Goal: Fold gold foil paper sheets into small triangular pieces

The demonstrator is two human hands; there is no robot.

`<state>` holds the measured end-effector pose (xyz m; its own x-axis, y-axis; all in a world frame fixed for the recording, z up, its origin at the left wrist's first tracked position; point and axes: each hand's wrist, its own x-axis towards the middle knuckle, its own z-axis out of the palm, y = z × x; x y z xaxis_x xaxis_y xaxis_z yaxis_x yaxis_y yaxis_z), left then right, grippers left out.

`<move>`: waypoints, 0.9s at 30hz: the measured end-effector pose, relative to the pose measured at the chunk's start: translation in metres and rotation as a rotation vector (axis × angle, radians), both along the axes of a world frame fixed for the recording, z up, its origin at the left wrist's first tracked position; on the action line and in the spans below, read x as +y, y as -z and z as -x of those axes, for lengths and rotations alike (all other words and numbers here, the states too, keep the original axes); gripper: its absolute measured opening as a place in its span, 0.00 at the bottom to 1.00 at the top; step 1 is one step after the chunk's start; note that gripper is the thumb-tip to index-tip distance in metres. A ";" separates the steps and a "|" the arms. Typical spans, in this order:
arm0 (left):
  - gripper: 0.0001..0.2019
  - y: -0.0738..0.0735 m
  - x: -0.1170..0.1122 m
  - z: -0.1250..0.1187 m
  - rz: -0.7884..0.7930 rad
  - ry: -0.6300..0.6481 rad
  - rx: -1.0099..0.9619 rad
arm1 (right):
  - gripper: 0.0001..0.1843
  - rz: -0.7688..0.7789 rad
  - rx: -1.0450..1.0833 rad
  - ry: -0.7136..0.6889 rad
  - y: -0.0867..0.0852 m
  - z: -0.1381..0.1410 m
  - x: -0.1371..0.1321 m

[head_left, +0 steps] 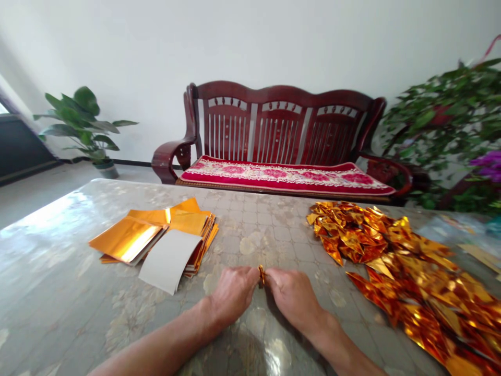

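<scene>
Just above the table, my left hand (235, 291) and my right hand (294, 293) meet with their fingers closed on a small piece of folded gold foil paper (261, 275). Only a narrow strip of it shows between my fingertips; the rest is hidden by my hands. To the left lies a stack of gold foil paper sheets (129, 236), one sheet turned with its pale grey back (170, 258) upward. On the right spreads a large heap of folded gold foil pieces (426, 282), with pointed, shiny shapes.
The table (250, 219) has a patterned, glossy cover. Behind it stands a dark red wooden bench (277, 136) with a red floral cushion (287, 175). Potted plants stand at left (84, 128) and right (454, 115). A clear plastic bag (450, 230) lies beyond the heap.
</scene>
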<state>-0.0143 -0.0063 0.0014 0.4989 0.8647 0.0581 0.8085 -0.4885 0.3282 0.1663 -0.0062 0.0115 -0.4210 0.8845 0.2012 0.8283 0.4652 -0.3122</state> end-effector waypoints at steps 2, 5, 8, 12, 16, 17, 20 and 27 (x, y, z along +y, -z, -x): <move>0.10 0.000 0.000 -0.001 -0.002 0.003 0.004 | 0.16 -0.020 0.002 -0.006 0.002 0.001 -0.001; 0.09 0.001 -0.001 -0.001 -0.010 0.009 0.009 | 0.16 -0.052 0.016 -0.014 0.004 0.003 -0.003; 0.09 0.003 -0.001 -0.001 -0.038 0.025 0.024 | 0.16 -0.074 0.031 -0.019 0.008 0.004 -0.004; 0.09 0.008 0.000 0.002 -0.097 0.054 0.052 | 0.16 -0.087 0.082 -0.032 0.013 0.005 -0.003; 0.10 0.009 0.007 0.004 -0.136 0.001 0.014 | 0.16 -0.092 0.154 -0.017 0.014 0.001 0.004; 0.10 0.007 0.009 0.004 -0.139 -0.027 0.004 | 0.14 -0.097 0.158 0.002 0.014 -0.002 0.007; 0.10 0.001 0.015 0.006 -0.133 -0.108 -0.014 | 0.11 -0.116 0.130 0.073 0.013 -0.010 0.014; 0.11 -0.005 0.022 0.010 -0.092 -0.177 0.011 | 0.13 -0.134 0.073 0.105 0.014 -0.020 0.020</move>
<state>-0.0245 0.0157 0.0065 0.3403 0.9303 0.1367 0.8878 -0.3658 0.2792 0.1863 0.0142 -0.0021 -0.3079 0.8857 0.3474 0.8516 0.4194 -0.3144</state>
